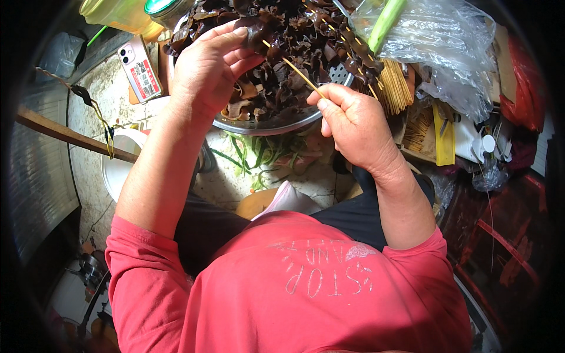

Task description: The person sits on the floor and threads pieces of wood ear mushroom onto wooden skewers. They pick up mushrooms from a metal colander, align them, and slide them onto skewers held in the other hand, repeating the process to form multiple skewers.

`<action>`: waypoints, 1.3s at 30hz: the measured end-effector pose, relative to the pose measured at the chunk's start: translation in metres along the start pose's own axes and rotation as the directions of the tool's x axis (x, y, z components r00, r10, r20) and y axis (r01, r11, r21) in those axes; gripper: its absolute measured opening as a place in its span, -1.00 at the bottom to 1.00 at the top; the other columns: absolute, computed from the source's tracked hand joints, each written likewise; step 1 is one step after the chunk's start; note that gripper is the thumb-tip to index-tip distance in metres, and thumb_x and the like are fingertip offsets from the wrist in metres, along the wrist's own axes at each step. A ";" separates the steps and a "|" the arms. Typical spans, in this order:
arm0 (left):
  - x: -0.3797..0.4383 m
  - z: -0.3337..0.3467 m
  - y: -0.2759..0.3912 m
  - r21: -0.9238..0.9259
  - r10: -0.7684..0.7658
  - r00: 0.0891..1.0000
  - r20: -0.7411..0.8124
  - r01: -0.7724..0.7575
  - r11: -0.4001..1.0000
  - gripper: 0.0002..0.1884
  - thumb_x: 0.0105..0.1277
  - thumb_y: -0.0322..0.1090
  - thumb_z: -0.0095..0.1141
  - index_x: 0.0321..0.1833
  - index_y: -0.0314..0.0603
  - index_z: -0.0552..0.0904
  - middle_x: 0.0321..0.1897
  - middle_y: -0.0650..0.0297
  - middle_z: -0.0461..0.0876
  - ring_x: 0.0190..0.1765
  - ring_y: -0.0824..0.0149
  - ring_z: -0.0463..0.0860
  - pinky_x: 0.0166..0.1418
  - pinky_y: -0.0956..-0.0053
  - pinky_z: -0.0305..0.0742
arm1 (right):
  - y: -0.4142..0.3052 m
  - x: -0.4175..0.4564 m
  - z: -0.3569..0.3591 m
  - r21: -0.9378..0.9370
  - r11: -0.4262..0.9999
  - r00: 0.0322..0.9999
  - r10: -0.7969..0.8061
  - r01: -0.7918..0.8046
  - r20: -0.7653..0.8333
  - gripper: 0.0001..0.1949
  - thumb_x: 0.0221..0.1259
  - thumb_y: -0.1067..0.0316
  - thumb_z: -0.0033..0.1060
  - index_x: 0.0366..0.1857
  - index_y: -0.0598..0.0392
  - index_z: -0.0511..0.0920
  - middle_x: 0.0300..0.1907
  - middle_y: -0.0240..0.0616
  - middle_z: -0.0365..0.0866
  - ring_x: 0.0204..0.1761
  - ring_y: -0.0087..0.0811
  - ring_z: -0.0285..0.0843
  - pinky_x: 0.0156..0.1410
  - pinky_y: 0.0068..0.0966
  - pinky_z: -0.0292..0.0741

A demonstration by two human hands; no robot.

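Note:
My left hand (220, 61) pinches a piece of dark wood ear fungus (258, 35) between thumb and fingers. A bamboo skewer (300, 73) runs into the fungus near its tip, and my right hand (353, 121) grips the other end. Both hands are above the rim of a perforated metal basin (273, 130) heaped with loose wood ear (287, 88). Several skewers threaded with wood ear (351, 48) lie across the heap at the right of the basin. A bundle of bare bamboo skewers (395, 88) lies just beyond them.
A smartphone (139, 68) lies at the left, near a jar with a green lid (161, 6). Clear plastic bags (437, 39) and a pale green stalk (386, 24) are at the upper right. Green peelings (258, 154) litter the floor beneath the basin. A white bucket (117, 167) stands left.

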State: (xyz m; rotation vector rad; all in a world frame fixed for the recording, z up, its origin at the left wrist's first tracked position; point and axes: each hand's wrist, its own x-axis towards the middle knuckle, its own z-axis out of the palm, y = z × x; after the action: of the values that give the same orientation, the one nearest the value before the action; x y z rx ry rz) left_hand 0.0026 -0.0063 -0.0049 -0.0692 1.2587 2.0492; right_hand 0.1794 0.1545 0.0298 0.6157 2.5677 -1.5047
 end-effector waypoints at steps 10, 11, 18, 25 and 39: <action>-0.004 0.006 -0.005 0.178 0.094 0.995 -0.028 -0.087 0.980 -0.82 0.40 -0.47 0.16 0.02 -0.26 0.60 -0.15 0.21 0.72 -0.16 0.35 0.75 -0.10 0.46 0.75 | 0.001 -0.001 0.000 -0.009 1.000 1.000 -0.006 0.006 0.003 -0.84 0.34 0.39 0.05 -0.20 0.16 0.65 -0.40 -0.02 0.69 -0.34 -0.11 0.71 -0.17 -0.33 0.59; -0.004 0.006 -0.006 0.185 0.094 0.995 -0.024 -0.088 0.979 -0.82 0.40 -0.47 0.16 0.03 -0.25 0.60 -0.15 0.21 0.72 -0.16 0.36 0.75 -0.10 0.47 0.75 | 0.001 -0.001 0.000 -0.008 1.000 1.000 -0.006 0.006 0.004 -0.84 0.34 0.39 0.06 -0.20 0.16 0.65 -0.40 -0.02 0.69 -0.34 -0.10 0.71 -0.17 -0.33 0.58; -0.012 0.013 -0.019 0.196 -0.044 0.999 0.030 0.037 0.980 -0.84 0.42 -0.43 0.15 0.00 -0.23 0.61 -0.19 0.25 0.71 -0.22 0.40 0.72 -0.03 0.44 0.71 | -0.003 -0.001 0.001 0.026 1.000 1.000 0.015 -0.015 0.011 -0.84 0.34 0.40 0.03 -0.22 0.18 0.64 -0.42 -0.01 0.67 -0.38 -0.09 0.68 -0.19 -0.33 0.57; -0.013 0.012 -0.016 0.224 -0.052 0.998 0.037 0.042 0.974 -0.87 0.40 -0.41 0.16 -0.04 -0.23 0.62 -0.18 0.29 0.71 -0.19 0.39 0.72 0.00 0.43 0.69 | -0.004 -0.001 0.000 0.141 0.986 0.993 0.078 -0.089 0.086 -0.81 0.41 0.36 0.02 -0.13 0.16 0.64 -0.55 -0.30 0.59 -0.55 -0.54 0.52 -0.37 -0.55 0.48; 0.028 -0.044 0.033 0.178 0.079 0.993 0.089 -0.094 0.979 -0.81 0.40 -0.41 0.13 0.03 -0.23 0.62 -0.13 0.26 0.73 -0.20 0.37 0.73 0.03 0.35 0.71 | 0.015 0.003 -0.002 0.068 0.982 0.982 -0.179 0.175 0.063 -0.79 0.41 0.32 0.11 -0.07 0.14 0.71 -0.36 -0.47 0.61 -0.43 -0.73 0.46 -0.34 -0.74 0.42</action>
State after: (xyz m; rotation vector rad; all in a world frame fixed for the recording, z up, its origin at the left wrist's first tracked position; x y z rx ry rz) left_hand -0.0515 -0.0345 -0.0140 0.1557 1.4135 1.9786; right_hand 0.1826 0.1636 0.0182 0.3419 2.5915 -1.6328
